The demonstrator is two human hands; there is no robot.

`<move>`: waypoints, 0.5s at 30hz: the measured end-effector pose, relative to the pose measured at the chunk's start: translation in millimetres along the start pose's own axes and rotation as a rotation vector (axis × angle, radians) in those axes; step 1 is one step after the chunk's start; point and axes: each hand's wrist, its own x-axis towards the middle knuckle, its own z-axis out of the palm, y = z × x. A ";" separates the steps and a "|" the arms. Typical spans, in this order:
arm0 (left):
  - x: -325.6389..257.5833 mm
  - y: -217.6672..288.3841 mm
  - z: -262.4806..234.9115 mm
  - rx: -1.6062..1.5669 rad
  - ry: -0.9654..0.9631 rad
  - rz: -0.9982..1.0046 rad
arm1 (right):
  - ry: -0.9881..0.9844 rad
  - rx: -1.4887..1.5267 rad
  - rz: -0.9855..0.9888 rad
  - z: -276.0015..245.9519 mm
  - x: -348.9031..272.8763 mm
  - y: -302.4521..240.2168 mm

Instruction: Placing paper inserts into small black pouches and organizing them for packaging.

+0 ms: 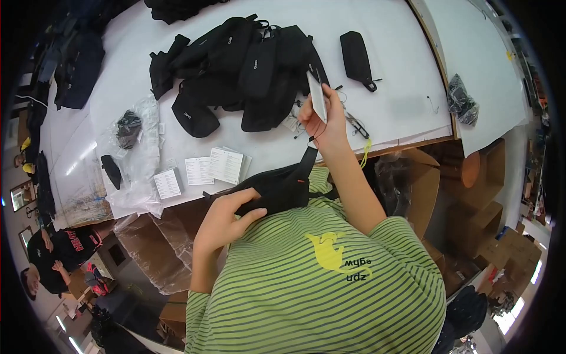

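My left hand [223, 221] is closed on a black fabric pouch [280, 187] at the table's front edge, against my body. Above it, my right hand [329, 121] pinches a white hang tag [317, 97] seen nearly edge-on. A thin dark cord runs from the tag toward the strap loop at the pouch's right end; whether it is fastened there I cannot tell. Beside my right hand lies a pair of thread snips [356, 125] with a yellow cord. Left of the pouch, stacks of white printed cards [226, 165] rest on the table.
A heap of black pouches [256, 68] covers the table's middle, with a single pouch [355, 56] to its right. Clear plastic bags [144, 168] lie at left. Cardboard boxes [427, 194] stand below the edge at right. Another person [62, 259] is at far left.
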 end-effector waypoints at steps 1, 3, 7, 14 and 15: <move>-1.4 1.7 -3.0 -0.056 0.003 -0.070 | -0.057 0.166 0.185 5.9 -12.2 5.5; 7.3 0.2 -1.6 -0.109 0.014 -0.151 | 0.064 0.265 0.336 13.7 -30.8 7.6; 8.9 -1.2 2.5 -0.113 0.006 -0.123 | 0.156 0.295 0.443 -0.1 -43.8 21.3; 13.9 7.5 1.7 -0.050 -0.061 -0.122 | -0.086 0.137 0.045 -21.1 -21.8 18.2; 13.5 7.1 0.4 -0.066 -0.040 -0.129 | -0.079 0.140 0.040 -19.0 -16.5 15.0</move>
